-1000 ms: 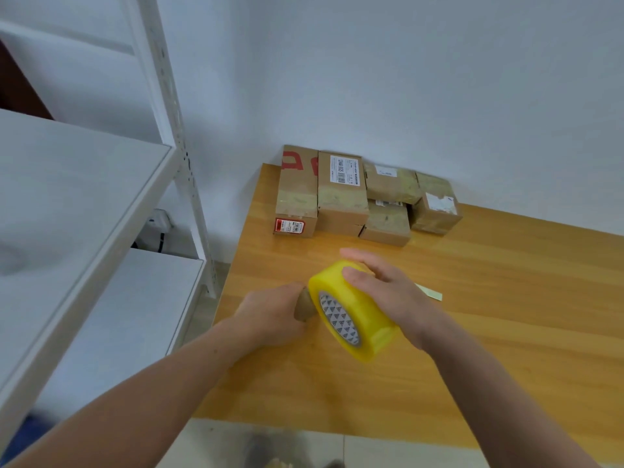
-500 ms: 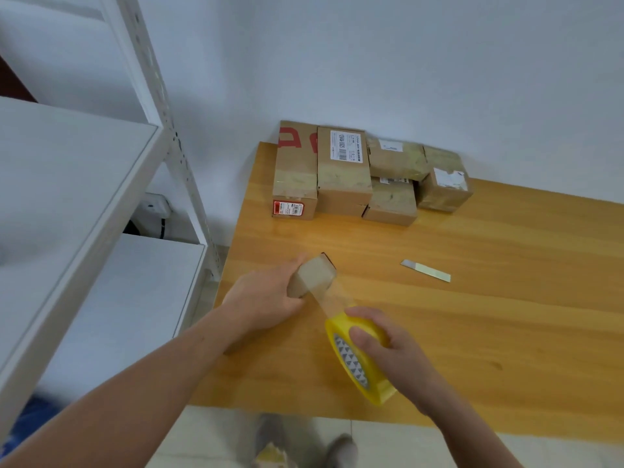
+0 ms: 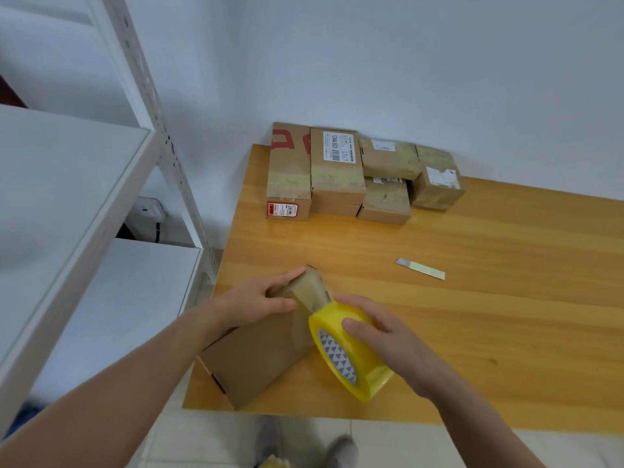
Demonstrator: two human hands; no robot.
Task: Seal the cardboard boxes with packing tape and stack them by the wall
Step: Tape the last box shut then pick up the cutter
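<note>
A brown cardboard box (image 3: pixel 260 359) stands tilted at the near left corner of the wooden table (image 3: pixel 472 298). My left hand (image 3: pixel 256 300) grips its upper end. My right hand (image 3: pixel 381 336) holds a yellow roll of packing tape (image 3: pixel 351 352) against the box's right side. A strip of clear tape (image 3: pixel 312 292) runs from the roll up over the box's top end. Several sealed boxes (image 3: pixel 354 170) sit in a stack against the white wall at the table's far edge.
A small blade-like metal strip (image 3: pixel 420 269) lies on the table right of centre. A white metal shelf unit (image 3: pixel 101 197) stands close on the left. Feet show on the tiled floor below the table's near edge.
My right hand has pulled the roll down and away from the box top, drawing out tape, and now holds it beside the box. My left hand stays on the box's upper end.
</note>
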